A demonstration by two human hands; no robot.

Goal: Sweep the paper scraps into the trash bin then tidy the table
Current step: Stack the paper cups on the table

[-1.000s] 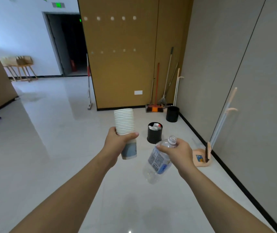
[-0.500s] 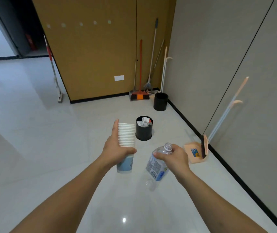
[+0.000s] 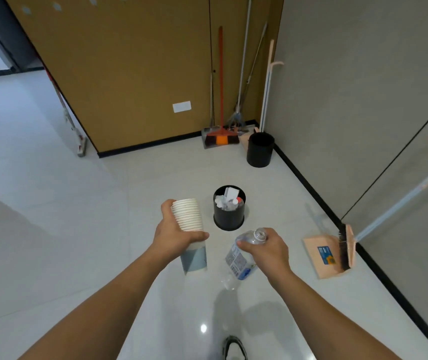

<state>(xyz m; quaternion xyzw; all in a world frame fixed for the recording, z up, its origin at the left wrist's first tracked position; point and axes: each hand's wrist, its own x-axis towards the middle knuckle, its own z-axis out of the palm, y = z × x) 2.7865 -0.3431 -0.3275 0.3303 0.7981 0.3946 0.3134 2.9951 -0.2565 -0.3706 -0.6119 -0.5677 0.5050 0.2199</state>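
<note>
Head view: two bins [image 3: 229,214] [image 3: 259,153], one bottle [image 3: 241,258].

Your left hand [image 3: 174,236] grips a stack of white paper cups [image 3: 189,229], matt, with ribbed rolled rims. Your right hand [image 3: 267,249] holds a clear plastic bottle [image 3: 239,261], glossy, with a printed film label. The pale tiled floor [image 3: 51,229] is polished and mirrors a light. The round black trash bin [image 3: 229,216] looks like smooth, matt plastic. The peach dustpan [image 3: 324,258] is plain plastic with dark bristles.
</note>
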